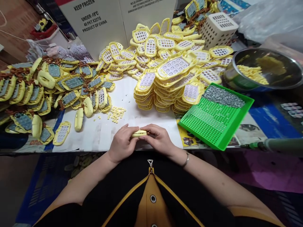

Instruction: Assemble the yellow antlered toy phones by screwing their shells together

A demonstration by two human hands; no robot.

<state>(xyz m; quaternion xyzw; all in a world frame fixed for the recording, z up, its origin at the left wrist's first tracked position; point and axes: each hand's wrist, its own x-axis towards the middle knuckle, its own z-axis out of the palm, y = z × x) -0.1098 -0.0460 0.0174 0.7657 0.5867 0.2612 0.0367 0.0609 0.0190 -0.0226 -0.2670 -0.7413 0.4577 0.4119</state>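
Left hand [121, 142] and right hand [159, 140] fingers pinch small pale-yellow plastic shell [139, 133] edge-on from both ends, just left of green tray [236, 124].

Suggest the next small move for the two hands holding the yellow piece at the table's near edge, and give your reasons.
Probably press the two halves together. Both the left hand and right hand pinch one yellow shell edge-on between them, fingertips on its ends, so it looks mid-assembly rather than ready to set aside.
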